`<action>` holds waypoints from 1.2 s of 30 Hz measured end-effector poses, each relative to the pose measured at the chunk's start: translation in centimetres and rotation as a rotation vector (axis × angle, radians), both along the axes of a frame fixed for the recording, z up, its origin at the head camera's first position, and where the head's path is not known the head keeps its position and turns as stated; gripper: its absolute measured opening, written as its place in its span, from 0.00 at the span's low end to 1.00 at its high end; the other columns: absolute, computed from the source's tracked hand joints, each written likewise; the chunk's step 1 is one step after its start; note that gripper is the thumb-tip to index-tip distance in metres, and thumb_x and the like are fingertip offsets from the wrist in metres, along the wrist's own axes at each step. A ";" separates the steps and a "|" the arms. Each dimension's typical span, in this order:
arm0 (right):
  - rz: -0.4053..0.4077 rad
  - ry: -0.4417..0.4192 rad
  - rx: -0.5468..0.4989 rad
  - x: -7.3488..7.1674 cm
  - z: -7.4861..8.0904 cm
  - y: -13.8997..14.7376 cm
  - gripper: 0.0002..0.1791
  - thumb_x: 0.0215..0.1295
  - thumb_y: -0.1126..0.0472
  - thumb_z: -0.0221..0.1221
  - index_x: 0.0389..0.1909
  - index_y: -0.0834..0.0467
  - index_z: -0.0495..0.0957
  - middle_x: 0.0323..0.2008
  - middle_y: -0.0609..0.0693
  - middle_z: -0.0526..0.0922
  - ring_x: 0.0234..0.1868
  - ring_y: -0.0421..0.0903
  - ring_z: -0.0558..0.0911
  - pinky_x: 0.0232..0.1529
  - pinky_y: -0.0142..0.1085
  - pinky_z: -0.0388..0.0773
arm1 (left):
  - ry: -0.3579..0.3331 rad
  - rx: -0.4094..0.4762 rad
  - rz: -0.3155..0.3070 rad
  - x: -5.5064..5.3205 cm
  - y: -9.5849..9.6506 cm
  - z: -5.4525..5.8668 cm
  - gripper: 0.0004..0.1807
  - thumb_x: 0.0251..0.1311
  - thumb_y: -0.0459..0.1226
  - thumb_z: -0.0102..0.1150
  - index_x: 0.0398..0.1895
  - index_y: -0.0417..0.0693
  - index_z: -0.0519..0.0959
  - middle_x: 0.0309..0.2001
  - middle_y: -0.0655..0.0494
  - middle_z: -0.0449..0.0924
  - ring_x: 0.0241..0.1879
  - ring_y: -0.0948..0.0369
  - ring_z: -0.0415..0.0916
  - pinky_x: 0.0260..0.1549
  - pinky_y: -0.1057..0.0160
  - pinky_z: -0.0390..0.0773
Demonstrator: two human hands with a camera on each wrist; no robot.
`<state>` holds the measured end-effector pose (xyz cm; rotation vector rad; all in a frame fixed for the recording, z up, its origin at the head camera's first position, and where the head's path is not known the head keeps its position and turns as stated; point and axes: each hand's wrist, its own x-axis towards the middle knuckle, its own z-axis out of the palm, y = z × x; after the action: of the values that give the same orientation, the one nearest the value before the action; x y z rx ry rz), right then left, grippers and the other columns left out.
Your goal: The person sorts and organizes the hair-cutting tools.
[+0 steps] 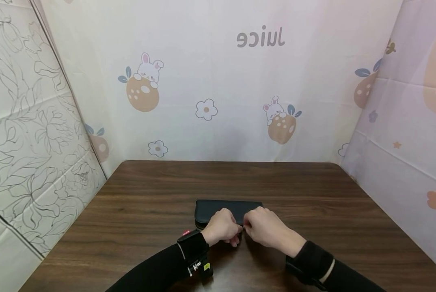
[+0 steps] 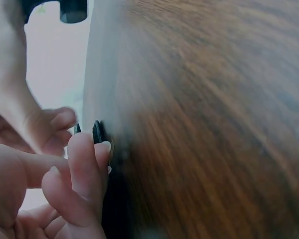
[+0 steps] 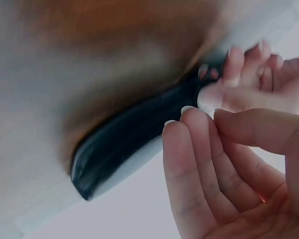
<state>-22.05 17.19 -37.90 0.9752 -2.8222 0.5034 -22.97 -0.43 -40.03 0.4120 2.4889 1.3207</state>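
Observation:
A flat black case with rounded corners lies on the wooden table. At its front edge my left hand pinches the case, its fingers bent. Right beside it, my right hand has its fingers curled in and its thumb against the forefinger at the same edge. Seen from the right wrist, the long side of the case runs out past both hands. Only small dark bits show by the left fingertips in the left wrist view. What exactly lies between the right fingertips is hidden.
Behind the table hangs a pale curtain printed with rabbits and fruit. More printed cloth stands on the right, and a flower-patterned panel on the left. Each wrist carries a black strap.

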 end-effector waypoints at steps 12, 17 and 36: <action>-0.123 0.049 0.099 -1.5 0.9 0.1 0.16 0.61 0.62 0.71 0.49 0.61 0.83 0.46 0.52 0.82 0.49 0.51 0.80 0.44 0.44 0.81 | 0.126 -0.169 0.012 0.1 0.2 0.0 0.22 0.61 0.33 0.65 0.08 0.47 0.77 0.07 0.59 0.74 0.12 0.58 0.77 0.11 0.66 0.59; -0.089 -0.007 0.103 -2.1 1.0 0.4 0.23 0.60 0.61 0.72 0.55 0.63 0.81 0.53 0.54 0.79 0.55 0.53 0.78 0.48 0.46 0.80 | 0.187 -0.209 -0.008 0.1 0.1 0.0 0.22 0.58 0.34 0.66 0.07 0.50 0.74 0.06 0.61 0.71 0.11 0.59 0.73 0.11 0.66 0.56; -0.077 -0.335 0.148 -4.4 0.5 1.1 0.53 0.51 0.53 0.78 0.75 0.62 0.62 0.73 0.61 0.62 0.72 0.62 0.63 0.64 0.57 0.68 | 0.468 -0.535 -0.111 0.5 0.6 0.3 0.05 0.57 0.33 0.67 0.25 0.46 0.81 0.23 0.55 0.75 0.21 0.60 0.73 0.19 0.62 0.72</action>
<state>-26.43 18.28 -37.45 0.8727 -3.2227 0.4964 -22.51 0.22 -39.77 0.7771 2.9981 0.5103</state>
